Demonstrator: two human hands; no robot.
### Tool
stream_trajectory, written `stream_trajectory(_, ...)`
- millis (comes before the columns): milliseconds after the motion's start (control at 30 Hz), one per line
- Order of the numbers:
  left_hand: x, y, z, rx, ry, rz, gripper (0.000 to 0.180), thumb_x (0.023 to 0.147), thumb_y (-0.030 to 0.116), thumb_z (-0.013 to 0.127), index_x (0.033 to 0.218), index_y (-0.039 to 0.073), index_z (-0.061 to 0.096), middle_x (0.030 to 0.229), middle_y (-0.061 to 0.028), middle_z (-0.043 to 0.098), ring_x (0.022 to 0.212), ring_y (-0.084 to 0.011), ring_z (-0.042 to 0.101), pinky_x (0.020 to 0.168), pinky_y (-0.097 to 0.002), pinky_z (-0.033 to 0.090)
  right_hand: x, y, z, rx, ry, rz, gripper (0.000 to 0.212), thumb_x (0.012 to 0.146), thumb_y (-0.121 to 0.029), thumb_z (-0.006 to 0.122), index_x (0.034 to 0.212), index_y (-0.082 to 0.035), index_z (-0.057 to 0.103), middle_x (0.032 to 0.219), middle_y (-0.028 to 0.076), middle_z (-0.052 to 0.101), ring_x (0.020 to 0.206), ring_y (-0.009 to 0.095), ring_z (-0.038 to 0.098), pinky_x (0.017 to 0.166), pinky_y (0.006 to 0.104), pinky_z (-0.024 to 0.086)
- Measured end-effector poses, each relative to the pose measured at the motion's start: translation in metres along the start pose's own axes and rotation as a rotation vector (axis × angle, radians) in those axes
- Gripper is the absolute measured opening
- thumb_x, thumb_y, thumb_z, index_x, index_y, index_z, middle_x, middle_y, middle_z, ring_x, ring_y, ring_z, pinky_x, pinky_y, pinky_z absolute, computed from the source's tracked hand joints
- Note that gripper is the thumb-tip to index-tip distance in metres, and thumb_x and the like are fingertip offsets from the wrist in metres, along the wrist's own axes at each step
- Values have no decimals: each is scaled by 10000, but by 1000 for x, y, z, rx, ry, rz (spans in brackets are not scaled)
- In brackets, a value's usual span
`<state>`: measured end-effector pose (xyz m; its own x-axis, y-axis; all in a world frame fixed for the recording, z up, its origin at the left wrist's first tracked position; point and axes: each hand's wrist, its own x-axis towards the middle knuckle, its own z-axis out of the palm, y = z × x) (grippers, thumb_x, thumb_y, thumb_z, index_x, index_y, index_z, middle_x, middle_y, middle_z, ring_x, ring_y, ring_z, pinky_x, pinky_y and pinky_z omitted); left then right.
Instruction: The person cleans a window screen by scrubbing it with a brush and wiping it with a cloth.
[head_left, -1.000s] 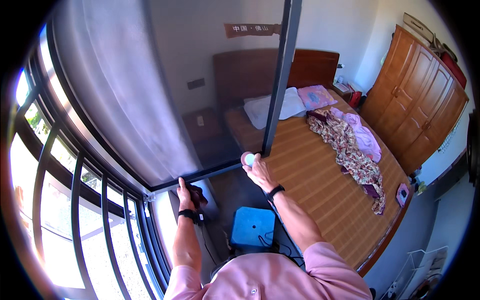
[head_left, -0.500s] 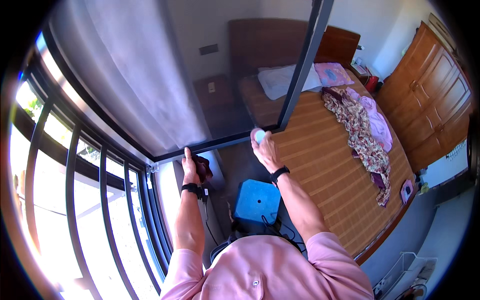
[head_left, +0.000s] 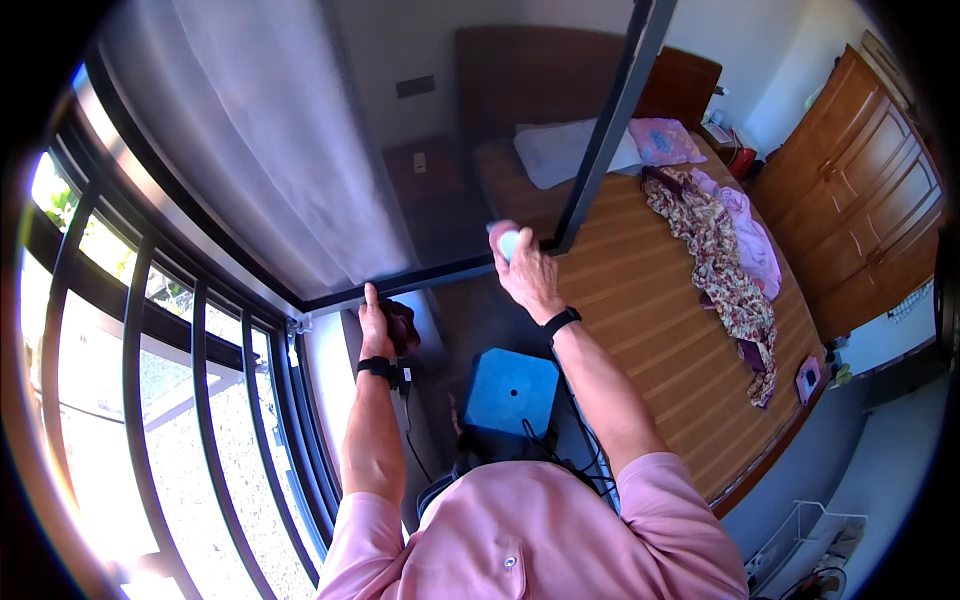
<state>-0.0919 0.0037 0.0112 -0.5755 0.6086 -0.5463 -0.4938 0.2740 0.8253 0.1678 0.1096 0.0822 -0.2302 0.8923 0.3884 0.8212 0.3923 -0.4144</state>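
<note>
Both bare forearms (head_left: 374,440) stretch up from the lower edge. Left of centre, the left hand (head_left: 373,326), thumb up at the lower rail of a glass panel (head_left: 430,215), grasps a dark maroon cloth (head_left: 402,330) on its right. Near centre, the right hand's grip (head_left: 530,280) encloses a round pink-and-white object (head_left: 508,241), just beyond its palm.

Blue stool (head_left: 500,386), floral cloth (head_left: 712,262) on bed (head_left: 640,320), wooden wardrobe (head_left: 855,175)

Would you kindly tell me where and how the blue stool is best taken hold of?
The blue stool is probably best gripped by its top's far edge, from above: the flat top faces up and that edge looks uncovered, while a dark cable crosses the near right corner.
</note>
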Motion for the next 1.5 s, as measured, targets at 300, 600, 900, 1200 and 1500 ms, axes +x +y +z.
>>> stream_trajectory(300,7,-7,-7,-12,15,56,776,924,690,543,1273,1,468,1180,-168,580,1073,-278,595,928,-459,522,-19,20,17,1723,-27,762,344,994,-481,572,967,-139,540,844,107,659,707,219,660,600,365,551)
stream_trajectory(600,13,-6,-1,-11,48,16,767,919,706,535,1248,16,481,1135,-131,585,1067,-272,599,947,-442,517,-26,-32,47,1315,-522,610,472,958,-393,630,1102,29,476,559,75,565,426,166,555,338,283,418)
stream_trajectory(900,16,-14,-4,-32,16,86,753,919,698,548,1241,20,485,1093,-118,596,1000,-255,607,901,-428,529,14,-9,33,1809,369,936,400,1063,-419,398,863,-112,558,670,84,632,471,187,551,397,295,444)
stream_trajectory(1200,10,-6,-10,-77,-88,88,637,953,651,533,1128,43,469,867,-119,613,678,-227,638,571,-386,555,-34,-61,56,679,20,147,411,916,-449,681,997,-64,561,717,171,652,662,362,669,570,470,511)
stream_trajectory(1500,-2,-15,4,-235,-53,89,627,975,617,532,1197,31,558,855,-54,616,763,-167,608,710,-333,528,-5,-80,27,-49,-90,-568,373,904,-212,665,1146,-7,469,980,170,571,879,329,631,681,440,570)
